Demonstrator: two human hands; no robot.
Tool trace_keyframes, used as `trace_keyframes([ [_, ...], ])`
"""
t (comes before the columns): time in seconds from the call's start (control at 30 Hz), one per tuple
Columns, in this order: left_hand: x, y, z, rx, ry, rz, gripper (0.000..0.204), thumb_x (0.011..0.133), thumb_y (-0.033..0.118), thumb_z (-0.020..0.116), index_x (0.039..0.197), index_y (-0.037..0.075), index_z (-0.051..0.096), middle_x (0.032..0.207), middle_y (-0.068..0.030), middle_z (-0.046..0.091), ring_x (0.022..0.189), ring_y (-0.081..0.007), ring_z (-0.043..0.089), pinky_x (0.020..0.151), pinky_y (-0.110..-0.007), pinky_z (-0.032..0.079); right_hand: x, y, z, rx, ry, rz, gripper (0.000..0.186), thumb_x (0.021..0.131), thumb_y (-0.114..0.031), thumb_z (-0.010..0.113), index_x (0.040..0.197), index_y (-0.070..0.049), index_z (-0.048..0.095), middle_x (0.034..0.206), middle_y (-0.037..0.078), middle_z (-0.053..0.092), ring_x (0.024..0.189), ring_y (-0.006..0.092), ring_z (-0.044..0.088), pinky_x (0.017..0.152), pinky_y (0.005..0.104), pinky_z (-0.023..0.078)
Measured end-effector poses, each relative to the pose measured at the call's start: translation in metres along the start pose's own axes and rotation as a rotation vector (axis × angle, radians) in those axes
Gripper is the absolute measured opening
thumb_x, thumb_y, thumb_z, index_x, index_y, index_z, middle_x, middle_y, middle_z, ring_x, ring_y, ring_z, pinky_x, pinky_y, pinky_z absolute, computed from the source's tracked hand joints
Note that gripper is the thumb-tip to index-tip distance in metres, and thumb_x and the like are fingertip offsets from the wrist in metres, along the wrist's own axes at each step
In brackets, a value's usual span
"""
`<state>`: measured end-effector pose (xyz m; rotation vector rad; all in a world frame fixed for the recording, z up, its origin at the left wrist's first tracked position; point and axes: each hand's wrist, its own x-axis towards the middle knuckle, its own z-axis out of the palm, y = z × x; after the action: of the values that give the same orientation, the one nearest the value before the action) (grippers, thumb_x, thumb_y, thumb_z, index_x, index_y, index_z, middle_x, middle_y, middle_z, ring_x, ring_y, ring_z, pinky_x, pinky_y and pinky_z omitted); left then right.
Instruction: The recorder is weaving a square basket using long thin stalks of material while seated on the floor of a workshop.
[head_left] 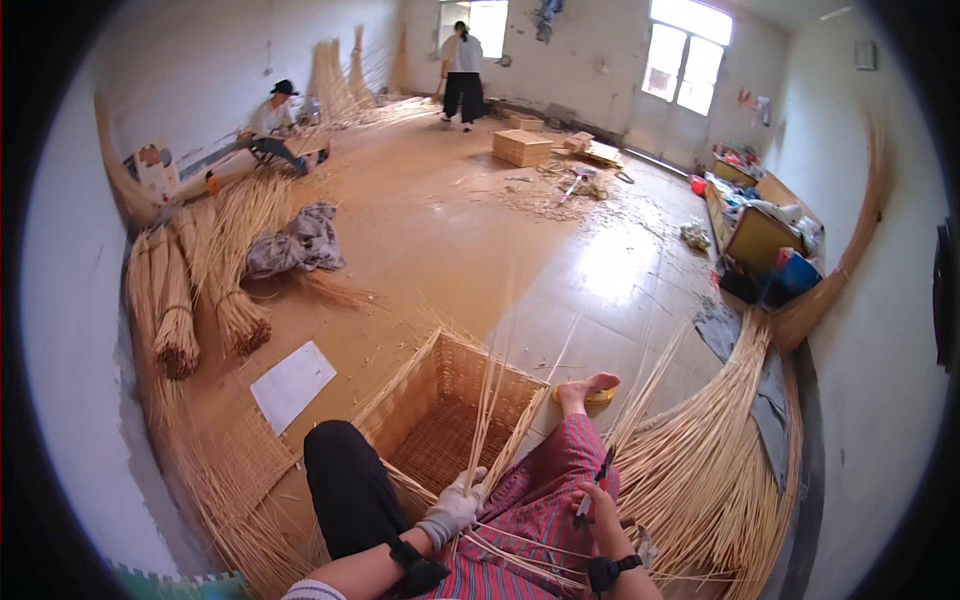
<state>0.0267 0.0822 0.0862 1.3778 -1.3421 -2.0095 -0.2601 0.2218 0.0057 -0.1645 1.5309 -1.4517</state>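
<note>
A square woven wicker basket (440, 400) stands open in front of my legs. At its near rim my left hand (455, 508), in a pale glove, is closed around several thin wicker strands (487, 415) that rise above the basket. More loose strands (525, 555) lie over my red striped apron (520, 520). To the right, over my right thigh, my right hand (600, 512) is closed on a dark, narrow hand tool (606, 466) with a bit of red. Its exact kind is too small to make out. The tool is apart from the basket.
A large fan of wicker rods (700, 450) spreads at my right. Bundled rods (175, 310), a grey cloth (300, 240) and a white sheet (292, 385) lie left. Finished boxes (522, 148) stand farther off. One person (462, 75) stands at the back; another (275, 115) sits far left.
</note>
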Motion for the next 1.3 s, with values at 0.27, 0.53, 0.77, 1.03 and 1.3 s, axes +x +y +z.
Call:
trace_keyframes([
  [0.27,0.003,-0.019,-0.028,0.024,0.003,0.179,0.029,0.102,0.023,0.055,0.125,0.009,0.063,0.069,0.0009,0.059,0.051,-0.0116,0.053,0.045,-0.027,0.043,-0.082,-0.033,0.044,0.353,-0.382,0.459,0.042,0.102,-0.037,0.056,0.121,0.001,0.058,0.099,0.018,0.069,0.094,0.0343,0.068,0.091,0.0491,0.055],
  [0.53,0.039,0.04,-0.032,0.093,-0.043,0.135,0.02,0.102,0.023,0.062,0.117,0.011,0.064,0.067,0.0027,0.054,0.051,-0.0061,0.047,0.045,-0.024,0.039,-0.129,-0.044,0.092,-0.063,-0.832,0.888,0.049,0.107,-0.044,0.041,0.109,0.001,0.062,0.09,0.013,0.071,0.084,0.0232,0.071,0.078,0.0376,0.058],
  [0.77,0.049,0.054,-0.005,0.639,-0.422,0.351,0.023,0.097,0.015,0.066,0.118,0.008,0.067,0.089,-0.0051,0.069,0.075,-0.0138,0.063,0.071,-0.028,0.052,-0.117,-0.032,0.111,-0.169,-0.838,1.01,0.056,0.1,-0.055,0.051,0.107,-0.001,0.06,0.094,0.017,0.071,0.086,0.0286,0.071,0.081,0.0451,0.058],
  [1.03,0.069,0.056,0.036,1.259,-0.924,0.283,0.025,0.088,0.021,0.071,0.109,0.008,0.068,0.09,-0.0125,0.072,0.086,-0.0246,0.069,0.079,-0.037,0.054,-0.117,-0.031,0.138,-0.186,-0.779,1.109,0.054,0.1,-0.052,0.049,0.108,0.001,0.056,0.099,0.021,0.069,0.091,0.0325,0.07,0.086,0.0504,0.057],
  [1.3,0.078,0.043,0.045,1.245,-1.176,0.071,0.039,0.077,0.025,0.081,0.11,0.007,0.071,0.091,-0.0093,0.074,0.088,-0.0235,0.071,0.08,-0.037,0.056,-0.125,-0.029,0.152,-0.118,-0.695,1.123,0.049,0.1,-0.047,0.05,0.106,0.001,0.058,0.092,0.018,0.07,0.09,0.0312,0.07,0.087,0.0503,0.057],
])
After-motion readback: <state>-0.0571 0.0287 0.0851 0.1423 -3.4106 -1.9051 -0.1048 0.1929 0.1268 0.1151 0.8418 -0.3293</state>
